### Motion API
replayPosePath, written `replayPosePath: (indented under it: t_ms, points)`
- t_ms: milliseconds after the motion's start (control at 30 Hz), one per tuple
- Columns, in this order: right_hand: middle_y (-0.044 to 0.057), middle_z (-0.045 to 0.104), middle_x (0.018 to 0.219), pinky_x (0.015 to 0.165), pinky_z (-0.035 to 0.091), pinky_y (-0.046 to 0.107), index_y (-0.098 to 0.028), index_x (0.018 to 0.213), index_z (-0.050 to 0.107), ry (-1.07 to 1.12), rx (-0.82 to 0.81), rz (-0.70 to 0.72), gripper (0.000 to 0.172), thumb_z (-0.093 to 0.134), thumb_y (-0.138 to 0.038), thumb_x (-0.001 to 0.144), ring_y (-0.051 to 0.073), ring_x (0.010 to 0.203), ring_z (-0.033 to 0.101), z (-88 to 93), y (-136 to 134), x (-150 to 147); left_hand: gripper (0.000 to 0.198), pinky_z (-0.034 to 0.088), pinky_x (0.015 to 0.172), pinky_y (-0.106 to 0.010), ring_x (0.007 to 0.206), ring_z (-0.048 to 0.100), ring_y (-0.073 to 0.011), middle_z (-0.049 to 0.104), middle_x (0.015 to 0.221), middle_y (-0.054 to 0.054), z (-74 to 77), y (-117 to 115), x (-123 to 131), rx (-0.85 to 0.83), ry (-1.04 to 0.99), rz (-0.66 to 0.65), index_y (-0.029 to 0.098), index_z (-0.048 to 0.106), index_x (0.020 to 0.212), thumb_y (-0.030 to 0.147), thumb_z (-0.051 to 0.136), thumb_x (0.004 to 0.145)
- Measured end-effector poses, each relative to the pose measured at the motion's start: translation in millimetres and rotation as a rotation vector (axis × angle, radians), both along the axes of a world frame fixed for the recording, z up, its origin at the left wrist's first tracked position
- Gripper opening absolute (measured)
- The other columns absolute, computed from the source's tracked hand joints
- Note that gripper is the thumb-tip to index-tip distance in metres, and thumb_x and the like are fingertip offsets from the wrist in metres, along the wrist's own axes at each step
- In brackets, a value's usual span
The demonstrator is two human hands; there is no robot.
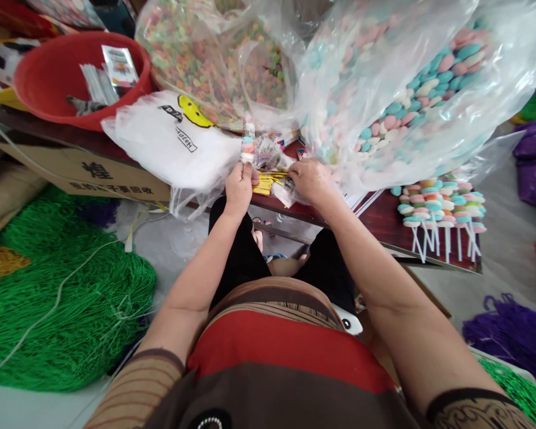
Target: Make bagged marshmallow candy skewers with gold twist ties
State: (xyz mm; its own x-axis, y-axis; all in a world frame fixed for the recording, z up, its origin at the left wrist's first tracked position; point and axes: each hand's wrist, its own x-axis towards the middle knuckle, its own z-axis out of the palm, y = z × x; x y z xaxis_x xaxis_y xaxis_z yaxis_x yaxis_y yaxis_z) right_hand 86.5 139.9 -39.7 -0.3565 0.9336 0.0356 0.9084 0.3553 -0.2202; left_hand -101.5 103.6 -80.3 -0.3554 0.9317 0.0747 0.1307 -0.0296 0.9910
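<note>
My left hand (pixel 240 189) is closed around the lower end of a wrapped candy skewer (pixel 248 142). The skewer stands upright, with pink, blue and white pieces inside clear film. Just to its right, gold twist ties (pixel 265 182) lie in a small bundle at the table edge. My right hand (pixel 311 180) is at the right end of that bundle, fingertips pinched on a gold twist tie. Crumpled clear wrappers (pixel 268 152) lie behind the ties, between both hands.
A big clear bag of ring-shaped gummies (pixel 214 59) and another of pastel candies (pixel 397 113) stand behind my hands. Finished-looking candy skewers (pixel 442 202) lie at right on the dark red table (pixel 379 223). At left are a red basin (pixel 80 113), a white plastic bag (pixel 178 149) and green cords (pixel 62 298).
</note>
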Motion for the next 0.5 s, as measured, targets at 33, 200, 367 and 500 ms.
replayPosePath:
  t_ms: [33,200,367,500]
  points:
    - [0.015,0.076,0.107,0.078,0.044,0.035,-0.017,0.107,0.077,-0.018,-0.012,0.001,0.033,0.046,-0.023,0.098,0.026,0.096,0.064,2.8,-1,-1,0.034,0.054,0.062,-0.02,0.06,0.064,-0.0088,0.067,0.068,0.001,0.9,0,0,-0.006,0.008,0.001,0.021,0.055,0.075,0.041,0.049,0.101]
    - [0.015,0.075,0.114,0.078,0.042,0.036,-0.016,0.104,0.078,-0.074,0.001,0.018,0.038,0.041,-0.017,0.098,0.027,0.099,0.063,12.3,-5,-7,0.032,0.055,0.065,-0.02,0.061,0.066,-0.0086,0.07,0.072,0.001,5.7,-3,4,-0.028,0.057,0.015,0.021,0.054,0.075,0.037,0.047,0.102]
    - [0.015,0.074,0.114,0.08,0.041,0.035,-0.016,0.108,0.078,-0.053,-0.004,0.051,0.036,0.044,-0.024,0.099,0.027,0.103,0.061,5.0,-3,-23,0.032,0.056,0.067,-0.022,0.061,0.067,-0.0102,0.069,0.071,0.0,6.9,-4,5,-0.035,0.09,0.013,0.021,0.053,0.075,0.038,0.047,0.102]
    - [0.015,0.076,0.107,0.078,0.042,0.033,-0.015,0.103,0.079,-0.026,-0.036,0.0,0.036,0.045,-0.025,0.098,0.025,0.096,0.062,-0.7,2,-25,0.031,0.055,0.068,-0.022,0.062,0.067,-0.0104,0.07,0.073,0.0,8.7,-5,4,-0.047,0.11,-0.012,0.022,0.051,0.075,0.036,0.047,0.102]
